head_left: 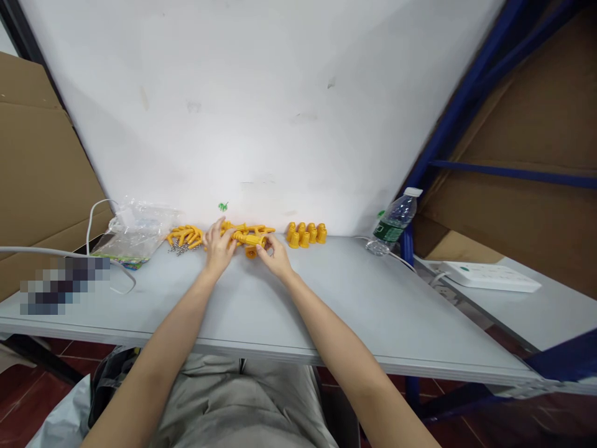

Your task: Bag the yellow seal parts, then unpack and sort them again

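Between my two hands is a yellow plastic piece (249,239) with a ribbed, stepped body, lying roughly sideways. My left hand (219,246) is closed on its left end, thumb and fingers pinching. At the other end, my right hand (278,257) grips it with curled fingers. Just below it a round yellow part (250,252) shows, partly hidden; whether the two are joined I cannot tell. Branched yellow plastic pieces (185,235) lie in a pile left of my left hand, with small metal screws (181,249) in front. More yellow pieces (261,229) lie behind my hands.
Several yellow cup-shaped parts (306,235) stand in rows against the white wall panel (280,112). Clear plastic bags (140,227) and a white cable (89,224) are on the left. A water bottle (395,221) leans at the right, near a white power strip (489,277).
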### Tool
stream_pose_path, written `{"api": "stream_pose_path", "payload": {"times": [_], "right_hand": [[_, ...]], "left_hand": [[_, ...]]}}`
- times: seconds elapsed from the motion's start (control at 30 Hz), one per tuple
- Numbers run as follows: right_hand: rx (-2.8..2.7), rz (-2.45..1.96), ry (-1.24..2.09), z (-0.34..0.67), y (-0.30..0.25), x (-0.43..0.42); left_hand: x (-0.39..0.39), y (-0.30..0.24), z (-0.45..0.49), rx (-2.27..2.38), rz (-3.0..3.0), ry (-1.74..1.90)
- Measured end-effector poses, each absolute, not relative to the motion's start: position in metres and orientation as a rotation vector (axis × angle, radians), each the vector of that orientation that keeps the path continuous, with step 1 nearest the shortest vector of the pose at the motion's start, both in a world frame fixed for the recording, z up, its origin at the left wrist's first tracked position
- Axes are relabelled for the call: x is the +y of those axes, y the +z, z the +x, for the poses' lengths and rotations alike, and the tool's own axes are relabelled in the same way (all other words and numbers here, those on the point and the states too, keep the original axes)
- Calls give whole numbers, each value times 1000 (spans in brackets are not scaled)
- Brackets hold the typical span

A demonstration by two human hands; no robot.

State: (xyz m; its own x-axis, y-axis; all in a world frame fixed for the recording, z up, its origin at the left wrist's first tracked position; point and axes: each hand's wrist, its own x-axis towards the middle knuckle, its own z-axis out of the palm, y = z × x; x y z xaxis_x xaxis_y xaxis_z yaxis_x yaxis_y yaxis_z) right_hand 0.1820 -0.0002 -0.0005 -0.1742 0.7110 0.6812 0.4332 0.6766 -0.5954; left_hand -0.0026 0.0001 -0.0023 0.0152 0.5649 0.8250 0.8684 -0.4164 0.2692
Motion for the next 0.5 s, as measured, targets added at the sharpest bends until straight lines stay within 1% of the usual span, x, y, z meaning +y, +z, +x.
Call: {"api": "stream_pose_path", "payload": {"times": [0.17, 0.37, 0.5], "right_hand": [[-1849, -922, 360, 189, -5, 7], [-1976, -863, 330, 195, -3, 10], [-2022, -873, 305, 199, -6, 16]], "left_hand": [[10, -4, -14, -1562, -2082, -1367], [13, -7, -16, -1487, -2082, -1432], [15, -9, -18, -1473, -2079, -1413]]}}
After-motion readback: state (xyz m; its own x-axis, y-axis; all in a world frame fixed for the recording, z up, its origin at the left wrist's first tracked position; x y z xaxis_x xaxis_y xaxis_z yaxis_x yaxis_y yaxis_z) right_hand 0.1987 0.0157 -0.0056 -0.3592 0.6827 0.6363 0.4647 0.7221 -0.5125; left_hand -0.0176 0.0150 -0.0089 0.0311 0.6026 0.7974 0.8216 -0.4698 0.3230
